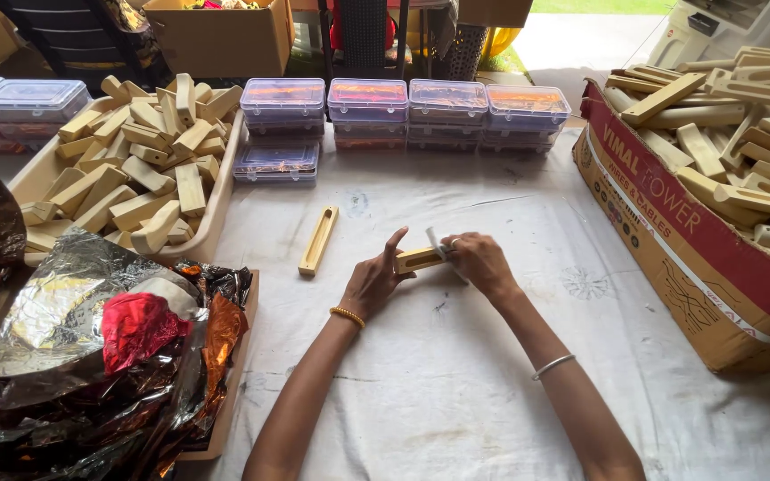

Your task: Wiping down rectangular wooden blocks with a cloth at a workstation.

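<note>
A small pale wooden block (pixel 417 259) lies on the white cloth at the centre, and both my hands are on it. My left hand (pixel 374 280) grips its left end, index finger raised. My right hand (pixel 478 262) pinches a small white piece (pixel 436 242) against the block's right end. A second wooden piece with a long slot (pixel 318 240) lies apart on the cloth, to the left of my hands.
A tray (pixel 216 209) heaped with wooden blocks stands at the left. Crumpled foil sheets (pixel 91 347) fill the near left. A cardboard box (pixel 670 232) of wooden pieces sits at the right. Stacked clear plastic boxes (pixel 407 107) line the far edge.
</note>
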